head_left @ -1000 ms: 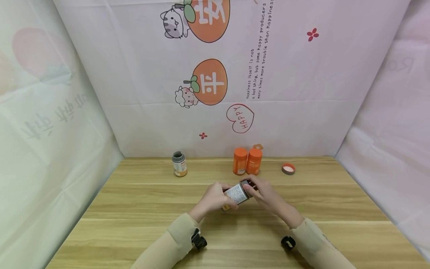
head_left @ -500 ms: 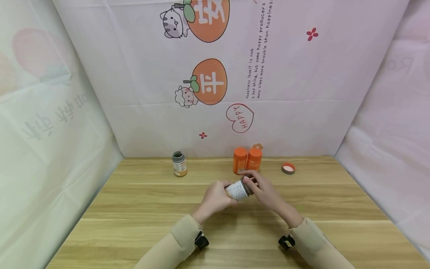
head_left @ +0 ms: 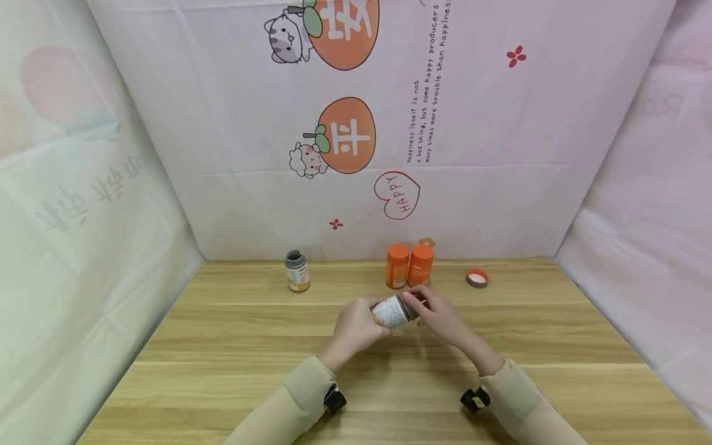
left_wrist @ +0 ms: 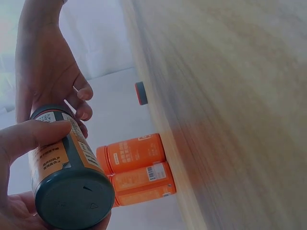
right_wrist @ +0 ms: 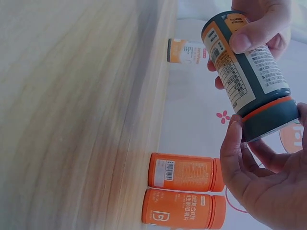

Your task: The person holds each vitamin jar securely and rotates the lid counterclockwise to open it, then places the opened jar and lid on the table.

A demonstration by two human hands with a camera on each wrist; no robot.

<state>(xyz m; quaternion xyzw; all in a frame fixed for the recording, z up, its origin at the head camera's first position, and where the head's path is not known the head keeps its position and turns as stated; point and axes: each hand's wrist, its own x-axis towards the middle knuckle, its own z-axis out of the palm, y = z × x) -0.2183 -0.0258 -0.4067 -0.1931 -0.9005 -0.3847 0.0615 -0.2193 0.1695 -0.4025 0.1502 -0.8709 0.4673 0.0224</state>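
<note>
Below centre of the head frame, left hand [head_left: 356,327] grips a tilted dark-green cylindrical plastic bottle [head_left: 391,313] with white-and-orange label [right_wrist: 233,79], right hand [head_left: 443,318] pinching its round dark-green cap [right_wrist: 271,120]; a slack left hold could let the bottle drop.

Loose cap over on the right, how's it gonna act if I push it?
The loose cap would probably slide rather than tip, since it lies flat and low. Its evenly round rim suggests something stiff. Stood on edge, that round shape might roll.
</note>
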